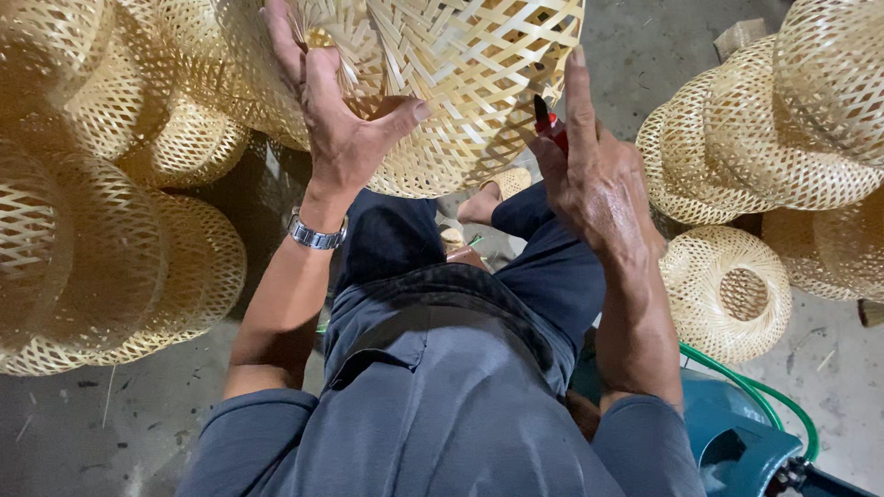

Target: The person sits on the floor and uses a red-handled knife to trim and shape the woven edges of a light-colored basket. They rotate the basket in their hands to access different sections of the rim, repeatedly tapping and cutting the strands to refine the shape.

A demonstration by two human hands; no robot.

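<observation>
A pale woven bamboo basket [460, 74] is held up in front of me, above my lap. My left hand [336, 110] presses against its left side, fingers spread along the weave and thumb pointing right. A metal watch sits on that wrist. My right hand [589, 166] is at the basket's right edge. It grips a small cutter with a red and black handle [549, 121], and its index finger stretches up along the rim.
Stacks of similar woven bamboo baskets [101, 202] stand at the left and others [783, 120] at the right on a grey concrete floor. One single basket [727, 293] lies by my right elbow. A green hose [764, 396] and a teal plastic stool [737, 442] are at the lower right.
</observation>
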